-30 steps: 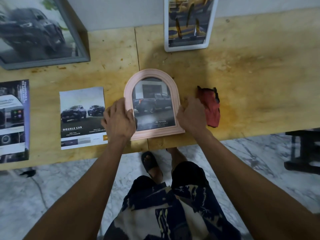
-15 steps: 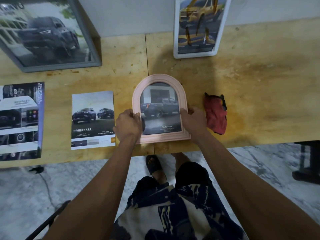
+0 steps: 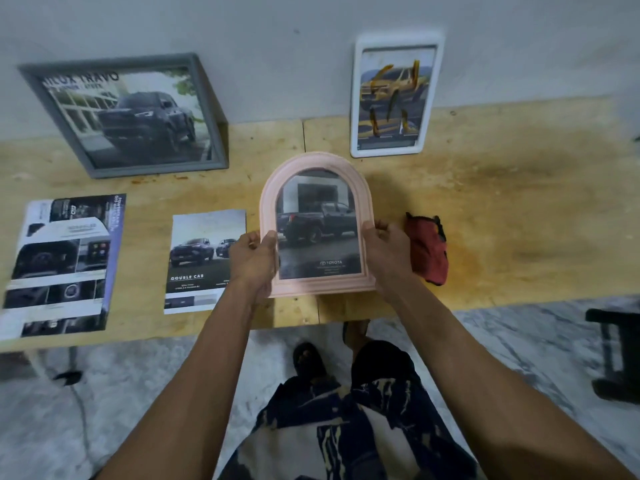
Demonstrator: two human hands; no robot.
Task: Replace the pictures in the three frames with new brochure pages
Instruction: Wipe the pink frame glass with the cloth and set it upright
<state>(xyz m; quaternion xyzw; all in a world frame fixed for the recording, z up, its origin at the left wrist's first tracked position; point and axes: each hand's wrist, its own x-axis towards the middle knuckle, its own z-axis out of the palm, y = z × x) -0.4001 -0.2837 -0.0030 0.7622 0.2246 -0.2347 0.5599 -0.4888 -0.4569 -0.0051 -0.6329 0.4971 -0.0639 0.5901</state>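
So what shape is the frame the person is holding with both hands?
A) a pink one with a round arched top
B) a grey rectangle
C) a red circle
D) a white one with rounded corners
A: both the left hand and the right hand hold the sides of the pink arched frame, while the grey frame and the white frame lean against the wall.

You have one view only, from your head, wide-angle, facing forward and steeply down; the table [image 3: 485,209] runs across the middle, close beneath you; the wall [image 3: 277,46] fills the top edge; your forearms reach in from the bottom, your legs and the floor [image 3: 138,393] directly below; the edges bend and blur.
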